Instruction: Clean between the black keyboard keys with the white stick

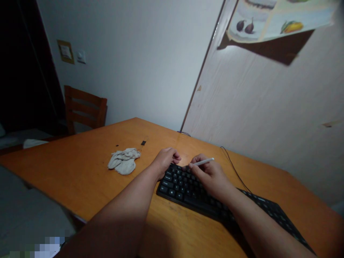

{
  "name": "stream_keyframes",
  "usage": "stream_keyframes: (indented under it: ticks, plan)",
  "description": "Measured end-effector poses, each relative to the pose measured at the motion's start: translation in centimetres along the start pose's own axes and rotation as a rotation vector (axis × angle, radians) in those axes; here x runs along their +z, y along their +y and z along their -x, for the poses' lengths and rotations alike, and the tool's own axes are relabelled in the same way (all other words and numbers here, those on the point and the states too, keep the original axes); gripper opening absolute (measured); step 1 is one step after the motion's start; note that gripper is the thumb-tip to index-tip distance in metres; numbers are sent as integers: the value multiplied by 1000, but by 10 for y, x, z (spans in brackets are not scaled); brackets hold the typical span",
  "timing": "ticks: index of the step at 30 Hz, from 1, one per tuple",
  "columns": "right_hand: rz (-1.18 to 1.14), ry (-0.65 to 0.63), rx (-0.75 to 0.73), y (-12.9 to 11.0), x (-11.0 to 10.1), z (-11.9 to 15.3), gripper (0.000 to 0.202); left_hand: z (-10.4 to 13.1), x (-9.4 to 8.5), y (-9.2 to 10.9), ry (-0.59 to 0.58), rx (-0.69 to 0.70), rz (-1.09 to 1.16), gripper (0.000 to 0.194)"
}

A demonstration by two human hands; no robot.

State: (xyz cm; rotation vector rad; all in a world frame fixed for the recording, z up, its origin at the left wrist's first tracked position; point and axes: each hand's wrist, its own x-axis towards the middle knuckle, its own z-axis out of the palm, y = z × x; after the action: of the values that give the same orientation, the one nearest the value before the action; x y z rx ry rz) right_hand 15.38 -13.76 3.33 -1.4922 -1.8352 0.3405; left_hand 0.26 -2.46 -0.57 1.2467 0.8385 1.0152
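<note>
A black keyboard [185,191] lies at a slant on the wooden table. At its upper left corner is my left hand [167,159], fingers curled and closed against the keyboard's edge; the thumb is mostly hidden. My right hand [208,173] is closed in a pinch around a slim white pen-like stick [205,161]. The stick's lower end points down at the upper key rows, between the two hands. Its tip is too small to make out. My right forearm passes over the right part of the keyboard and hides many keys.
On the wooden table [88,150], left of my hands, lies a crumpled greyish cloth [123,161] with a small black piece [143,143] behind it. A thin black cable [233,166] runs behind the keyboard. A wooden chair [86,107] stands at the far left, by the wall.
</note>
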Motion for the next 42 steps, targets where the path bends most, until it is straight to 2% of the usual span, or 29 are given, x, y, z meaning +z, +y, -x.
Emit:
stream_keyframes:
  ticks: [3,6,9,12,15,19,24,29,33,36,42]
  plan:
    - [58,20,-3,2,6,0,19,0,0,0,-1,3,-2,16]
    - [92,-20,6,1,9,2,19,0,1,0,1,-1,2,16]
    - [26,-62,5,-2,10,3,22,1,1,0,2,-2,7,15]
    - [-24,-27,1,-2,9,3,25,1,1,0,-6,2,10,15]
    - [41,2,-6,-2,8,3,25,0,1,0,-3,-9,16,15]
    - [32,-63,-4,-5,8,4,23,0,1,0,-3,-14,13,15]
    - [-16,-56,-28,-7,9,4,23,1,1,1,-8,-11,16,14]
    - [-82,-161,-28,-6,10,7,21,1,2,1,-1,-12,17,13]
    - [-87,-114,-29,-8,10,7,23,0,2,0,2,-11,10,14]
    - [-64,-142,-16,-11,9,8,22,-1,1,-1,3,-8,9,14]
    - [-323,-155,-9,-16,11,8,21,-3,1,-4,-1,8,-7,15]
